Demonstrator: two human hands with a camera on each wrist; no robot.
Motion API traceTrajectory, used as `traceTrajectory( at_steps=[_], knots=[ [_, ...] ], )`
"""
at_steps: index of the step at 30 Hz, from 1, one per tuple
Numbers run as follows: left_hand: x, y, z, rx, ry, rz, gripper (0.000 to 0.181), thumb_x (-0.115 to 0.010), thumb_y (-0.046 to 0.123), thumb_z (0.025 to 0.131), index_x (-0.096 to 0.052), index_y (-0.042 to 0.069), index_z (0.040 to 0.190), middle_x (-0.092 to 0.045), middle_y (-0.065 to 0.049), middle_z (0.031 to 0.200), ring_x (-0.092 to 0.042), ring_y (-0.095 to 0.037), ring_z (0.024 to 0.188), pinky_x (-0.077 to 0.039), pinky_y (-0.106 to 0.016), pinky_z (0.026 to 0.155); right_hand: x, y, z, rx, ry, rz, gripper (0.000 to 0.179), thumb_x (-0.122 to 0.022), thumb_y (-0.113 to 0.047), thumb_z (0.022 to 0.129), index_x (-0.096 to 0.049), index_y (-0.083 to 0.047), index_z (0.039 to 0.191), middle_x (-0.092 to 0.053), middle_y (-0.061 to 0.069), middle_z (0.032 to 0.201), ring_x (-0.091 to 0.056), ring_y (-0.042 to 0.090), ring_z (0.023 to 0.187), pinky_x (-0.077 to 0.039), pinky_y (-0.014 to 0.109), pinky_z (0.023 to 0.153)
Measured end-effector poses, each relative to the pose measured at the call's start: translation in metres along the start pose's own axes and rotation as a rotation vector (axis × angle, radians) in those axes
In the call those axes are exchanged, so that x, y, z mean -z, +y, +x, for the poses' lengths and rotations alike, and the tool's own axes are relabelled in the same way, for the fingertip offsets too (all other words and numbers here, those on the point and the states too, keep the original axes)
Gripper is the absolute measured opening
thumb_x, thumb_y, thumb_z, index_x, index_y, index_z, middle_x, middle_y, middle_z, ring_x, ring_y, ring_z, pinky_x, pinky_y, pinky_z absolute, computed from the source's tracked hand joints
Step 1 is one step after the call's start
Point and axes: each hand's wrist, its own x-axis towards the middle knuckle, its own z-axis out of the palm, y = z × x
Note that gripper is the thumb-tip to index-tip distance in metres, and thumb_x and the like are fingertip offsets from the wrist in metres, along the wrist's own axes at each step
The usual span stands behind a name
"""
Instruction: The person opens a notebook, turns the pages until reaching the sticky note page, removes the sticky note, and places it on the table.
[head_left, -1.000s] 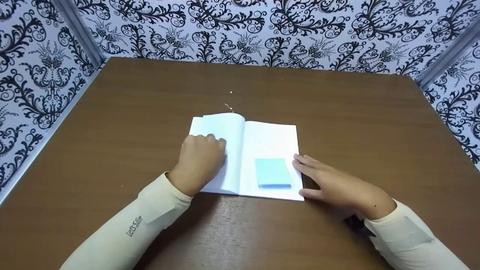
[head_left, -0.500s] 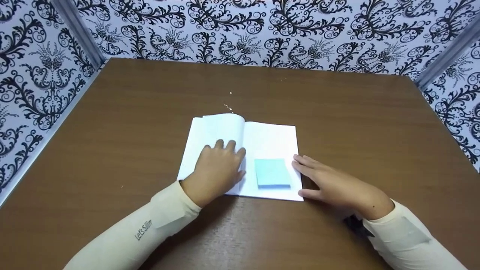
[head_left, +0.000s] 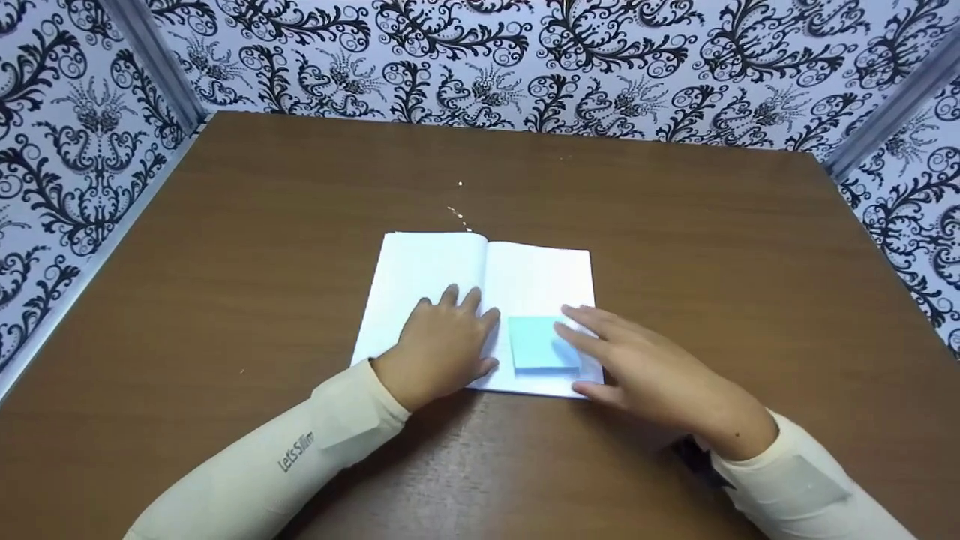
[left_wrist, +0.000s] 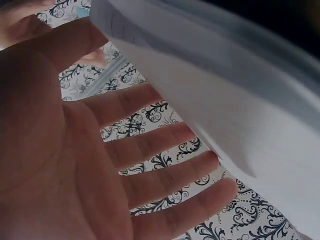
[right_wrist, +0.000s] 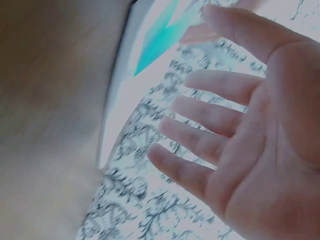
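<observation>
A notebook (head_left: pixel 536 274) lies open on the brown table, its white pages spread to both sides of the fold. On its right page sits a light-blue pad of sticky notes (head_left: pixel 536 345). My left hand (head_left: pixel 444 345) rests with spread fingers on the left page beside the fold; the left wrist view shows the fingertips against the page (left_wrist: pixel 240 100). My right hand (head_left: pixel 637 364) is over the right page's outer edge, fingers extended and apart, the fingertips overlapping the pad's right side in the head view. In the right wrist view the palm (right_wrist: pixel 260 160) holds nothing.
The brown table (head_left: pixel 225 225) extends around the notebook on all sides. Small white specks (head_left: pixel 459 216) lie just beyond the notebook's far edge. Walls with black floral wallpaper (head_left: pixel 487 82) border the table at the back and sides.
My left hand has moved right across the left page toward the fold, its fingers going from curled to spread. The left pages lie flatter. My right hand has shifted left from the notebook's edge toward the pad.
</observation>
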Motion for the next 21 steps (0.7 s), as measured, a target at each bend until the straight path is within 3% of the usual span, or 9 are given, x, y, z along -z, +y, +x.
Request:
traceTrajectory(
  at_steps=[10, 14, 21],
  knots=[
    [-0.004, -0.003, 0.004, 0.014, -0.088, -0.049, 0.061, -0.064, 0.057, 0.09, -0.061, 0.016, 0.135, -0.064, -0.014, 0.129, -0.065, -0.035, 0.114, -0.058, -0.049, 0.083, -0.001, -0.022, 0.027, 0.09, 0.016, -0.1, 0.061, -0.077, -0.034, 0.087, -0.059, -0.009, 0.139, -0.054, 0.016, 0.147, -0.053, 0.036, 0.133, -0.047, 0.051, 0.105],
    [-0.008, -0.004, 0.006, 0.006, -0.068, -0.057, 0.06, -0.065, 0.057, 0.089, -0.062, 0.015, 0.132, -0.067, -0.013, 0.119, -0.068, -0.034, 0.106, -0.059, -0.048, 0.08, -0.002, -0.028, 0.034, 0.099, 0.029, -0.117, 0.062, -0.08, -0.034, 0.084, -0.06, -0.009, 0.138, -0.052, 0.016, 0.148, -0.052, 0.037, 0.134, -0.046, 0.051, 0.106],
    [-0.009, -0.007, 0.006, -0.013, -0.05, -0.058, 0.058, -0.066, 0.057, 0.089, -0.063, 0.014, 0.127, -0.068, -0.012, 0.109, -0.07, -0.031, 0.095, -0.059, -0.046, 0.075, -0.006, -0.029, 0.038, 0.077, -0.031, -0.085, 0.061, -0.079, -0.029, 0.086, -0.058, -0.007, 0.139, -0.054, 0.016, 0.146, -0.056, 0.035, 0.131, -0.048, 0.049, 0.104]
  ],
)
